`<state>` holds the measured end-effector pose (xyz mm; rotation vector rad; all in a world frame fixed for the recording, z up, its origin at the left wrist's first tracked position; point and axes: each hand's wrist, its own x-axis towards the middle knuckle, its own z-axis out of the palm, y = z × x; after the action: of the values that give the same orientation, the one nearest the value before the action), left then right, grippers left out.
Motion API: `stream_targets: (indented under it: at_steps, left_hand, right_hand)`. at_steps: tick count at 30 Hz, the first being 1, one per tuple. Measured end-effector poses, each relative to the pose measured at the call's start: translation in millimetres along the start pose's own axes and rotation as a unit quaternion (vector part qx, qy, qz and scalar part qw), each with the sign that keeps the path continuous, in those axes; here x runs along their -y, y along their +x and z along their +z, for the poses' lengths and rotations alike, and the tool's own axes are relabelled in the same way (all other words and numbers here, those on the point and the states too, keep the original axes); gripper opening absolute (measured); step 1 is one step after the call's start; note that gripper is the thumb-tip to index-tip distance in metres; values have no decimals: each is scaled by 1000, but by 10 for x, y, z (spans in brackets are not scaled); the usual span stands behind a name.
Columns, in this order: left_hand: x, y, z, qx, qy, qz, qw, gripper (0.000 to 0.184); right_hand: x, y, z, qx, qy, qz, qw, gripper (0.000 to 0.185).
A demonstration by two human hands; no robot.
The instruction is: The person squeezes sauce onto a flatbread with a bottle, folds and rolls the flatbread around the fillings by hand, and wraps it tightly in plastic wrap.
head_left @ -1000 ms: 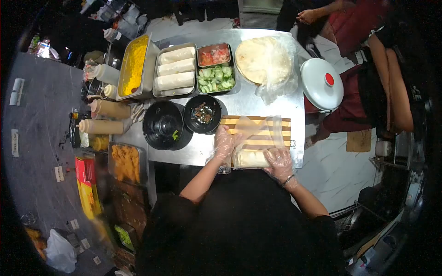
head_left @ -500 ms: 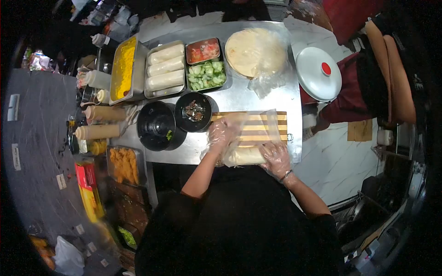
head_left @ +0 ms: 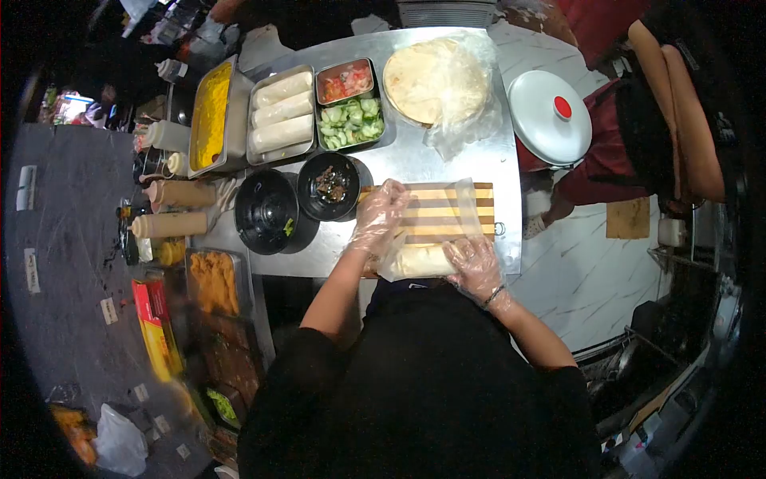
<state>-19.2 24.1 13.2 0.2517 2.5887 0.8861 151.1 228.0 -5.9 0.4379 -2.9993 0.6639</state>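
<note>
A pale rolled wrap (head_left: pixel 423 261) lies along the near edge of a striped wooden cutting board (head_left: pixel 431 214), on a translucent wrapping sheet (head_left: pixel 467 209) that stands up at the right. My right hand (head_left: pixel 474 267), in a clear plastic glove, is closed over the wrap's right end. My left hand (head_left: pixel 381 219), also gloved, is above the board's left side. Its fingers are curled together at the sheet's left edge, and the exact pinch is partly hidden. Left of the board are a black bowl with dark bits of filling (head_left: pixel 331 188) and a larger black bowl (head_left: pixel 266 214).
Behind the board stand trays of yellow food (head_left: pixel 212 112), white rolls (head_left: pixel 281 134), diced tomato (head_left: pixel 345 83) and cucumber (head_left: pixel 351 124). Flatbreads (head_left: pixel 435 80) lie in plastic at the back. Sauce bottles (head_left: pixel 169 226) line the left. A lidded white pot (head_left: pixel 546 120) and another person are at right.
My left hand has drawn its side of the sheet down and leftward, uncovering more of the board. My right hand stays on the wrap. The whole view has shifted slightly.
</note>
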Motion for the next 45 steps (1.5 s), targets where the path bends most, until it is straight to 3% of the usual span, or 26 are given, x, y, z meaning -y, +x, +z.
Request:
stream_targets:
  at_steps: [2,3,5,6,8,11,12,13,15,16,18,19,21,23,25,27,29,30,31,33,34,35,37,38,41,45]
  left_hand:
    - [366,43,149,37,-302,23,952,26]
    - [429,-23,157,34,-301,24,953,26]
    - [565,-314,200,-77,-403,128,903,24]
    - [665,-449,304,-78,-400,128,904,24]
    - [904,-720,593,-231,-410,87,878,20]
    - [957,-1164,681,-222,-273,2,936,15]
    - [849,-1327,599,-196,-243,4,950,15]
    - [1088,-1377,831,-239,-265,51,933,23]
    - [975,-1533,921,-256,-488,-89,829,32]
    - [964,-1577,919,-260,-491,-86,827,32]
    - [924,-1631,858,-144,-710,-152,672,33]
    - [878,-1613,831,-150,-711,-152,670,33]
    - [709,-1507,777,-77,-490,-194,846,35]
    - [532,-1378,679,-126,-501,-213,829,27]
    - [799,-1248,822,-168,-316,-162,919,25]
    - [866,-1217,924,-217,-325,-132,911,21]
    - [415,-1231,459,-212,-66,-83,971,15]
    - [421,-1197,327,-254,74,84,961,18]
    - [399,-1182,274,-249,74,83,962,18]
    - [342,-1170,207,-122,106,210,964,23]
    - [296,-1124,162,-48,119,207,970,33]
    - [268,-1048,145,-46,119,208,970,33]
    - [165,-891,107,46,178,176,967,43]
    - [126,-872,45,85,201,169,961,56]
    - [33,-835,-68,148,257,203,933,66]
    - [96,-873,202,65,290,291,910,77]
  right_hand:
    - [-19,7,6,7,4,-2,1000,75]
    - [-30,8,9,5,4,-4,1000,75]
    - [-35,8,29,14,8,1,1000,74]
    - [-22,20,22,13,11,-1,1000,74]
    - [14,42,-10,-46,1,-8,999,84]
    - [-27,36,17,-60,7,-21,998,84]
    - [-15,29,19,-64,4,-22,998,84]
    - [2,16,14,-43,6,-10,999,84]
    - [-8,31,-12,-26,0,-2,1000,84]
    - [3,31,-24,-27,-2,-2,1000,85]
    - [-1,52,-14,-21,-8,-5,1000,85]
    - [-2,55,-9,-19,-8,-11,1000,85]
    - [31,37,4,-30,-15,-5,999,86]
    - [15,20,40,-30,-15,-12,999,86]
    - [-1,26,45,-26,-19,-22,999,87]
    - [4,19,44,-23,-27,-16,999,88]
    - [10,21,61,-27,-28,-19,999,88]
    - [15,23,75,-38,-30,-16,999,87]
    - [17,27,68,-35,-29,-12,999,87]
    - [21,41,27,-51,-9,-21,998,86]
    - [24,43,28,-51,-15,-17,998,85]
    - [20,39,38,-50,-14,-15,999,85]
    - [-10,26,61,-44,-2,-14,999,85]
    - [-20,22,69,-46,-4,-11,999,85]
    - [-24,24,64,-51,7,-14,999,85]
    - [27,24,33,-46,3,2,999,84]
